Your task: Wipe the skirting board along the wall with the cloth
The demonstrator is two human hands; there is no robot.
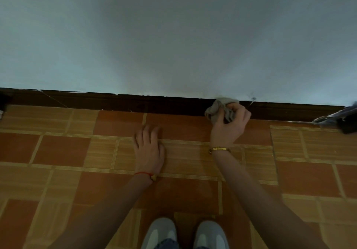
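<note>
The crumpled grey fabric cloth (220,110) looks soft and matt, creased into folds. The dark brown wooden skirting board (154,104) has a faint sheen, with pale paint flecks along its top edge. The pale blue-grey painted wall (173,36) is smooth and matt. The orange-and-tan patterned floor covering (96,152) looks smooth, slightly glossy, with wood-grain print.

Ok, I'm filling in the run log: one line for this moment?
step: wiping | right hand: presses cloth on skirting board | left hand: flat on floor
</note>
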